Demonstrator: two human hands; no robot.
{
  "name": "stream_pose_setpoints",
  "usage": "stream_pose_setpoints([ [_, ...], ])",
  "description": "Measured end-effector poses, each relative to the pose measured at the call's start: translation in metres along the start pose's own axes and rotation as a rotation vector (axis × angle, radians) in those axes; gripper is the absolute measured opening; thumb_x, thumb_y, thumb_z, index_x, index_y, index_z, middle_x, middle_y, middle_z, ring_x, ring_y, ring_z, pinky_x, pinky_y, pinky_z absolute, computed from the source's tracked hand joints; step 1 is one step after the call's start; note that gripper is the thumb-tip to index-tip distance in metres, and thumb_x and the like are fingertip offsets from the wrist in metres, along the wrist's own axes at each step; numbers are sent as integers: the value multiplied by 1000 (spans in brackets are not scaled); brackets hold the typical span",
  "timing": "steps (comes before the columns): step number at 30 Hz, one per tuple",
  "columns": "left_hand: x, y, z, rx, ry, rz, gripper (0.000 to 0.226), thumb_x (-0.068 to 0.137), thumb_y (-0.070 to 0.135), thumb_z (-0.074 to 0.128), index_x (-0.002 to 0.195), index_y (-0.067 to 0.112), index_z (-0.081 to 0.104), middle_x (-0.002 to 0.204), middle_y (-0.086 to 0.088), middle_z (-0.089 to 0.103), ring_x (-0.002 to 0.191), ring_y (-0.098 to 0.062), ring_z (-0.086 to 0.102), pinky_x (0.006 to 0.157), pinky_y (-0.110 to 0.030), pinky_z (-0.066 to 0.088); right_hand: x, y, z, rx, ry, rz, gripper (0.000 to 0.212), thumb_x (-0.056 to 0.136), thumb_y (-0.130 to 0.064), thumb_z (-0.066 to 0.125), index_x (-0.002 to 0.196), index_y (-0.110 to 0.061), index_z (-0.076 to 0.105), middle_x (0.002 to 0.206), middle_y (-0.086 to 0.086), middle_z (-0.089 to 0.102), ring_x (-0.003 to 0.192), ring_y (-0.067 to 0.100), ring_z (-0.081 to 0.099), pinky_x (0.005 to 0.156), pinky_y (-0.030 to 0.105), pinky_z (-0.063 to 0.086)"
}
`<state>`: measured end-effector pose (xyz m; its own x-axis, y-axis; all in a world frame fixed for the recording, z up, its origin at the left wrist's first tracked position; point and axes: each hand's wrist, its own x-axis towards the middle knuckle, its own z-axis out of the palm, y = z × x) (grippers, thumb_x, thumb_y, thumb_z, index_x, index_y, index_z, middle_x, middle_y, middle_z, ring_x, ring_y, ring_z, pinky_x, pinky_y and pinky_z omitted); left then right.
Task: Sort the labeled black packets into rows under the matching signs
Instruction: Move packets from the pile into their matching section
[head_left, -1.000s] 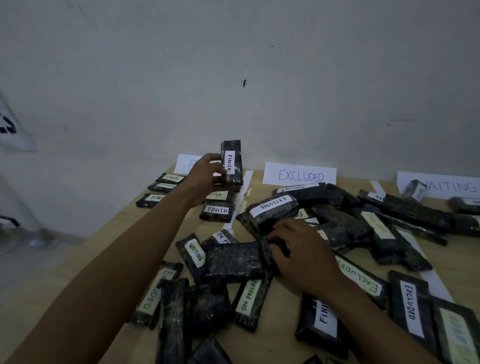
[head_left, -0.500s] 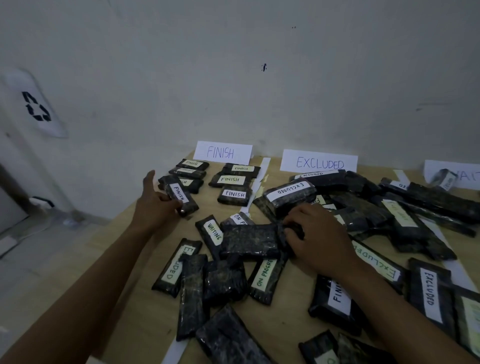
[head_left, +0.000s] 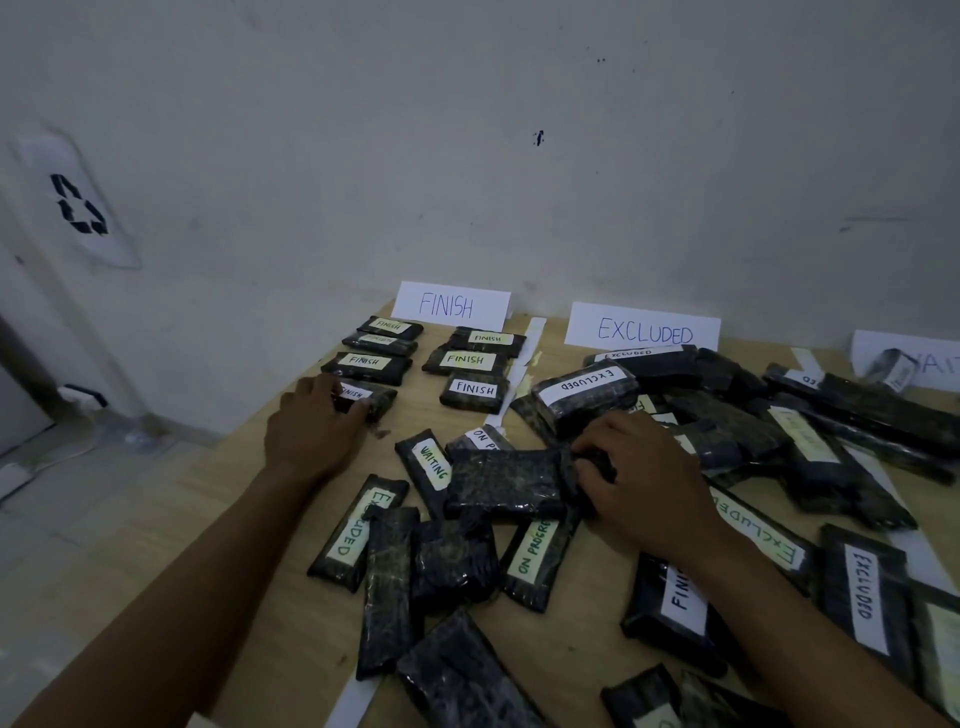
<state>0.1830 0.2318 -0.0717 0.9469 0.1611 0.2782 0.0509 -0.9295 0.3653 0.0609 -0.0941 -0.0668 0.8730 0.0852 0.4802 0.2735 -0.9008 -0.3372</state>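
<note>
White signs FINISH (head_left: 451, 305), EXCLUDED (head_left: 643, 328) and a cut-off WAITING sign (head_left: 930, 364) stand against the wall. Under FINISH lie two short rows of black packets labelled FINISH. My left hand (head_left: 311, 431) holds the nearest FINISH packet (head_left: 370, 399) down on the table at the front of the left row, fingers curled over its left end. My right hand (head_left: 639, 478) grips the right end of an unlabelled-side packet (head_left: 506, 483) in the mixed pile. Around it lie WAITING (head_left: 430, 464), ON PROGRESS (head_left: 535, 553) and EXCLUDED (head_left: 358, 530) packets.
The wooden table (head_left: 270, 499) has its left edge running close beside my left arm, with floor below. White paper strips (head_left: 524, 358) divide the columns. A loose heap of packets (head_left: 810, 431) fills the right side. More packets lie at the near edge.
My left hand carried the FINISH packet from up in the air down to the front of the left FINISH row and set it flat. My right hand has stayed on the pile.
</note>
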Motion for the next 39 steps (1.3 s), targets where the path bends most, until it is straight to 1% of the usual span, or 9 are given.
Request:
stream_pose_setpoints([
  [13,24,0,4,-34,8,-57,39,95,40,42,124,13,46,125,-14,57,107,-32,54,85,-43,44,0,-1,0,-12,-2,7,21,82,-32,53,90,-21,68,93,-6,62,93,16,53,75,28,42],
  [21,22,-6,5,-121,17,-31,51,90,45,41,131,16,50,134,-11,47,119,-33,46,99,-46,42,0,-1,-1,1,14,-9,20,80,-31,54,88,-20,69,92,-6,62,91,17,54,74,29,44],
  [23,9,-2,1,-286,104,-26,36,92,34,52,123,14,56,128,-12,50,118,-29,46,97,-40,39,0,-1,-1,1,20,-15,20,80,-31,54,88,-20,69,92,-6,63,91,18,54,74,29,43],
  [26,-21,5,-8,-466,146,110,9,90,19,61,99,20,62,108,-1,59,103,-20,55,81,-29,41,0,-1,0,5,20,-17,15,82,-28,58,88,-20,69,93,-5,63,92,19,54,75,30,43],
  [30,-54,15,-17,-564,-95,213,16,87,18,66,98,31,65,102,10,61,90,-6,58,69,-22,43,-1,0,0,5,14,-32,11,82,-24,62,89,-19,69,93,-4,62,93,20,54,76,32,45],
  [32,-61,26,-25,-576,-278,260,31,83,22,70,108,37,63,104,17,56,90,-10,57,71,-23,45,-1,0,0,4,13,-33,11,82,-24,63,89,-18,69,93,-4,62,93,20,54,76,32,45],
  [34,-61,38,-32,-443,-436,318,53,74,29,75,124,33,57,107,21,49,100,-11,51,80,-20,44,-1,0,0,5,9,-25,9,83,-22,65,90,-19,69,94,-4,62,93,19,53,76,32,44],
  [36,-58,46,-35,-382,-534,320,67,69,29,79,131,28,53,108,19,47,102,-11,50,82,-19,45,-1,0,0,5,9,-26,9,83,-22,66,91,-19,69,94,-5,62,93,18,53,75,31,44],
  [39,-55,49,-35,-580,-605,237,63,70,6,82,123,26,58,114,3,54,93,-9,59,67,-15,51,-1,0,-1,8,9,-27,8,83,-21,66,90,-19,69,93,-5,62,91,17,53,73,30,42],
])
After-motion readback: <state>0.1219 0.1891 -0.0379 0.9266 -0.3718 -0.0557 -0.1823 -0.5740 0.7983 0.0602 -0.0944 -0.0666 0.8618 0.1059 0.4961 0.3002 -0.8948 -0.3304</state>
